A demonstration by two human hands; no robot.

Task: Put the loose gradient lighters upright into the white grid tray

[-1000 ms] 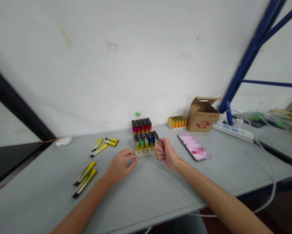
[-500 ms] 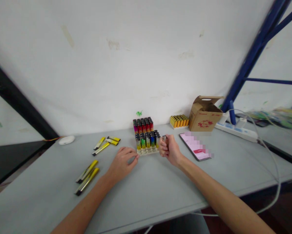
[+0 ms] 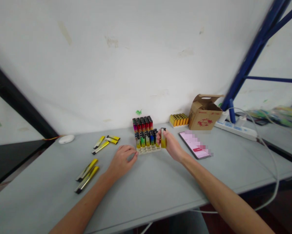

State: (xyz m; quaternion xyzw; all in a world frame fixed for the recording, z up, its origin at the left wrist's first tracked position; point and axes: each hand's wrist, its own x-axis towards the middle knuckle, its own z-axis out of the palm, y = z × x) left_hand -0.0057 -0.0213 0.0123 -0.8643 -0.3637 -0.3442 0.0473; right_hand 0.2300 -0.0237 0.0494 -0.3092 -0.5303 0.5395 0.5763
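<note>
My right hand [image 3: 171, 143] grips a yellow and silver lighter [image 3: 163, 138], held upright at the right side of a pale tray [image 3: 149, 150]. Several lighters [image 3: 147, 139] with black tops, in green, blue and yellow, stand in the tray's rear rows; its front holes show bare. My left hand [image 3: 123, 160] rests by the tray's front left corner, thumb and fingertips pinched together at the edge. Behind, red and purple lighters [image 3: 143, 124] stand in rows. Several yellow lighters [image 3: 87, 175] lie loose on the left.
A phone [image 3: 194, 144] lies to the right of my right hand. Behind it are a rack of orange cylinders [image 3: 179, 120], an open cardboard box [image 3: 204, 113] and a white power strip [image 3: 236, 129]. A white oval object [image 3: 66, 139] sits at the far left.
My right hand has opened up its grip somewhat and now shows the lighter's full yellow body, upright beside the tray. My left hand stays at the tray corner.
</note>
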